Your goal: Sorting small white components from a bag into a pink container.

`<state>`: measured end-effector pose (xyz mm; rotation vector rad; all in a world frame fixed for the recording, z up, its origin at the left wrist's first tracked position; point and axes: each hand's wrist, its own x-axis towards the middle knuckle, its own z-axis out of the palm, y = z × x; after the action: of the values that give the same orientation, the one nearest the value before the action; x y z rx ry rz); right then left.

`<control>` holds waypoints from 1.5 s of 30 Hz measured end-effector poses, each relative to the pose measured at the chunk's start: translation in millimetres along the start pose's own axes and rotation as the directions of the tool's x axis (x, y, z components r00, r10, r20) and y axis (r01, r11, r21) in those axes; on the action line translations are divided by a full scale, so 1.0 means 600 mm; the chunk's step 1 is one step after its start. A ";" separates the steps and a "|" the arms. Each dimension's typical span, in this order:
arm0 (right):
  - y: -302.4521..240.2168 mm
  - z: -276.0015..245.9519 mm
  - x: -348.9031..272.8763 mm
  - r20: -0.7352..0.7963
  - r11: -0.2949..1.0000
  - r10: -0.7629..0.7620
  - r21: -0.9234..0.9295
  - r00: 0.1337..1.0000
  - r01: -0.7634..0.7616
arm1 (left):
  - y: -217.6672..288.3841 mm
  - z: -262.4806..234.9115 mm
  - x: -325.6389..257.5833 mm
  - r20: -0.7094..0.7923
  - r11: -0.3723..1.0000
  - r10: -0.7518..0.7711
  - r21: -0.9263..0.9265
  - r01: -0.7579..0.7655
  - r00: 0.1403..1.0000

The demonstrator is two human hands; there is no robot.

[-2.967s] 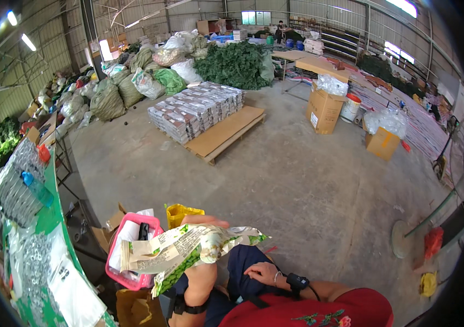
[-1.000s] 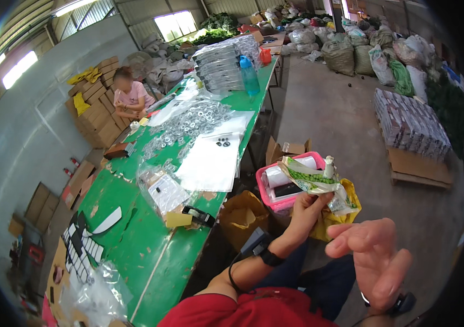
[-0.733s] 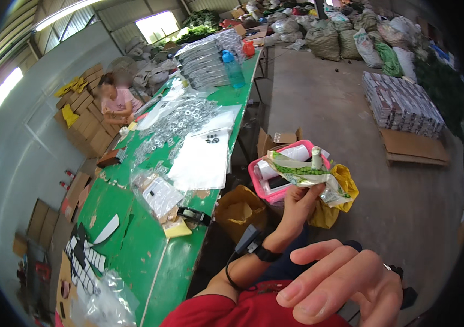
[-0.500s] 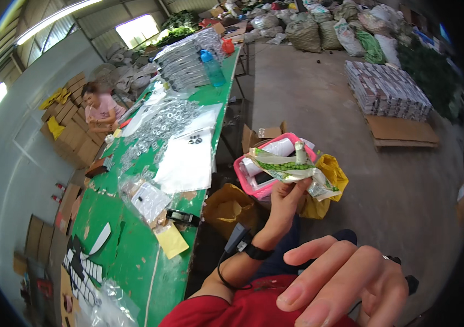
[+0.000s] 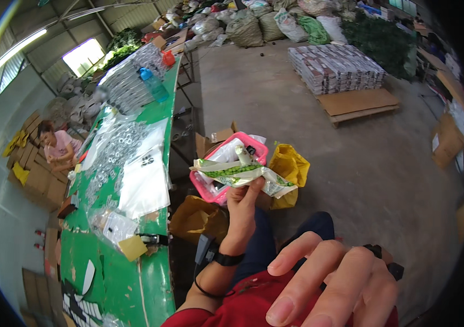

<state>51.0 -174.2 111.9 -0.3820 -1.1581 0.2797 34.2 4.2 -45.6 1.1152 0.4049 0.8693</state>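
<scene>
My left hand [image 5: 243, 203], with a black band on the wrist, pinches the near edge of a white and green plastic food packet [image 5: 243, 172] printed with round green shapes like peas. A pale part of it stands up in the middle, and I cannot tell whether it is a torn flap. The packet is over a pink plastic basket [image 5: 201, 189] that holds white rolls and a dark object. Very close to the camera, at the lower right, my right hand [image 5: 341, 278] has its fingers apart and slightly bent, with nothing seen in them.
A green worktable [image 5: 117, 283] runs along the left, bearing clear rings [image 5: 117, 155], white sheets, a tape dispenser [image 5: 154, 238] and a blue bottle [image 5: 153, 86]. Yellow bags [image 5: 288, 173] stand near the basket. Stacked packages [image 5: 338, 68] sit on a pallet. Across the table is another person [image 5: 58, 144].
The view has turned right, so the table, basket and pallet appear further left. My left hand still holds the packet over the basket; my right hand stays close to the camera, fingers spread.
</scene>
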 end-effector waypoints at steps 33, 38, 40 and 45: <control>0.156 -0.544 -0.182 -0.470 -0.334 0.613 -0.883 0.635 -0.330 | -0.002 -0.019 -0.004 0.120 0.997 0.065 -0.036 -0.061 0.991; 0.162 -0.529 -0.202 -0.387 -0.157 0.692 -0.905 0.610 -0.397 | -0.005 0.004 -0.010 0.085 0.999 -0.034 -0.015 0.035 0.996; 0.171 -0.536 -0.216 -0.343 -0.094 0.693 -0.915 0.634 -0.392 | -0.004 0.014 -0.012 0.079 0.999 -0.043 0.011 0.042 0.996; 0.173 -0.496 -0.285 -0.209 -0.033 0.709 -0.964 0.674 -0.264 | -0.006 0.012 -0.022 0.093 0.997 -0.036 0.075 0.029 0.995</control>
<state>259.9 -194.3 -179.1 -2.1248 -1.4033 0.2050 32.6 -11.1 -47.8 1.2090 0.3783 0.7752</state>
